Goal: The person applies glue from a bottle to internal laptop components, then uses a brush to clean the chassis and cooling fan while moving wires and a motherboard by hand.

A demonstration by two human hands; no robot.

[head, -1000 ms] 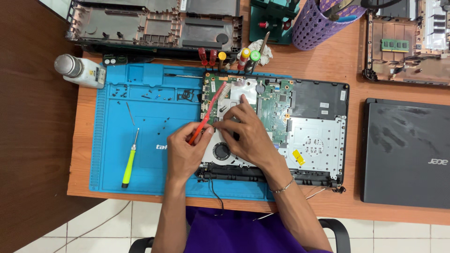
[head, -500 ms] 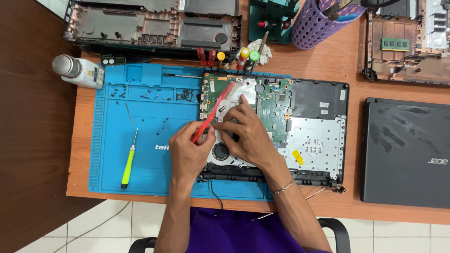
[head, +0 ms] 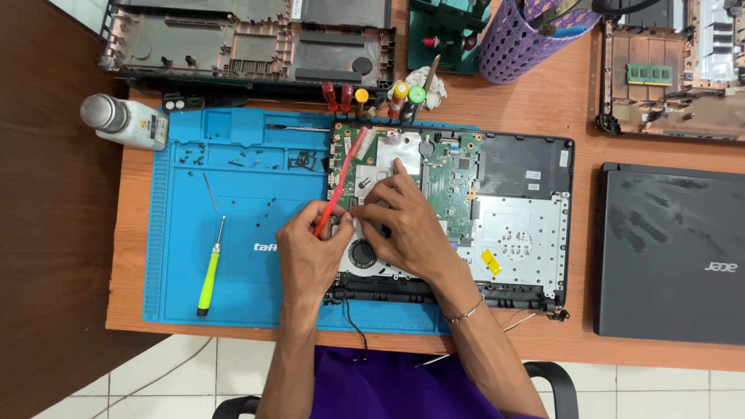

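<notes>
Left hand (head: 310, 252) clenched around the handle of a red toothbrush (head: 341, 178), bristle head up near the top left corner of the green circuit board (head: 434, 167); right hand (head: 403, 221) grasping nothing clearly visible, fingertips pressed flat on the board just beside the brush (whether pinching a small part, impossible to tell). Risk as judged from here: stiff bristles catching a tiny component or a thin connector if scrubbed hard; brush shaft levering against the board edge; loose black screws (head: 248, 163) on the blue mat (head: 233, 271) rolling off with a bump of the forearm. Board set in the open laptop base (head: 520, 233), grey perforated metal plate to the right, round black fan below the hands. Mat rubbery, ribbed, with moulded trays. Yellow-green screwdriver (head: 208, 275) lying apart, slim steel shaft. Desk (head: 667, 357) of warm, smooth wood.
</notes>
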